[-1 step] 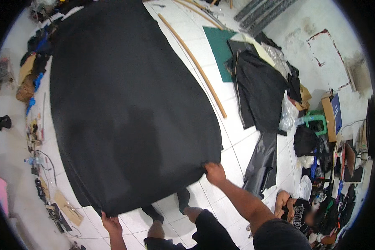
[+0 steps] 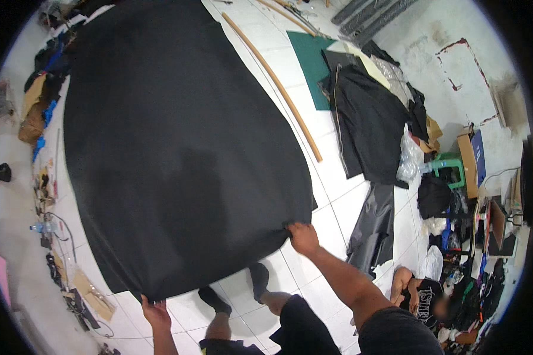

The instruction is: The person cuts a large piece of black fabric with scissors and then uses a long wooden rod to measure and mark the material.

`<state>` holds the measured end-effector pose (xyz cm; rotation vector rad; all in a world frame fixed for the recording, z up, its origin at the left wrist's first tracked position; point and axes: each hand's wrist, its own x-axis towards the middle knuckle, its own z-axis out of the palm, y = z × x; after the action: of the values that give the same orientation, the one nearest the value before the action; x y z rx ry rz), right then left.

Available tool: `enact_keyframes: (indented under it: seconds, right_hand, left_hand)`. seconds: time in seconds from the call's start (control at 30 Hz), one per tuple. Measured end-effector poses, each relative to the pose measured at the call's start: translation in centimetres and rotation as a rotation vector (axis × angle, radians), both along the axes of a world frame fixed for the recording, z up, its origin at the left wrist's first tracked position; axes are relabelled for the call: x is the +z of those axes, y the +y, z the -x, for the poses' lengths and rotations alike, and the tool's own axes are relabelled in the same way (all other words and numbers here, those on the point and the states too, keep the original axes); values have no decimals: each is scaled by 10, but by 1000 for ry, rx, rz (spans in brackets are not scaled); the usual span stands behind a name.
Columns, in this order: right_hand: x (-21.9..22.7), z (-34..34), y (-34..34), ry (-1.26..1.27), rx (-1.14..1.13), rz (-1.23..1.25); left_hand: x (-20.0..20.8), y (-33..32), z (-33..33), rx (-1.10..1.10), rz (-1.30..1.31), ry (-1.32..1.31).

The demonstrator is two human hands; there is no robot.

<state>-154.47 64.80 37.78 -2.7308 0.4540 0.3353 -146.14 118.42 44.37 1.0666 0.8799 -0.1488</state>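
A large black sheet of fabric or similar material stretches over the floor in front of me, its near edge lifted. My left hand is closed on the near left corner, thumb and fingers pinching the edge. At the near right corner, my right hand grips the material, which bunches into small folds there. Another black layer seems to show just past the sheet's edge beside my left hand. My feet stand on the tiles just behind the near edge.
Right of the sheet lies a long wooden strip. Beyond it are a green mat, a black zippered piece and dark shiny material. A person is low at the right, near a green stool. Clutter lines the left wall.
Both hands have shifted slightly up and left in the picture, with the sheet's near edge still held. More of my feet shows below the edge.
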Motion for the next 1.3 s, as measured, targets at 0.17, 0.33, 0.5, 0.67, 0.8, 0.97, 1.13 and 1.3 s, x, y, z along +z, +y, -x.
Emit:
enact_keyframes:
  seconds: [0.17, 0.33, 0.5, 0.67, 0.8, 0.97, 1.13, 1.3]
  right_hand:
    - [-127, -62, -28, -86, -6, 73]
    - [-206, -101, -36, -261, -4, 155]
    - [-265, -112, -42, -445, -41, 174]
    - [-289, -99, -63, -358, 67, 154]
    - [-291, -92, -45, -412, 14, 135]
    - [-269, -68, -39, -169, 74, 194]
    - [-219, -76, 69, -408, 357, -209]
    - [-214, -86, 151, -445, 645, -41]
  left_hand:
    - [-154, -6, -47, -268, -116, 68]
    - [-282, -1, -87, -472, -53, 16]
    - [-339, -6, -115, -594, -148, -68]
    - [-392, 33, -113, -698, 65, 12]
    - [-411, 107, -123, -322, 15, 121]
    - [-441, 134, -112, -153, -102, 87]
    - [-447, 124, -79, -57, -220, -21]
    - [-440, 97, -69, -212, 102, 40]
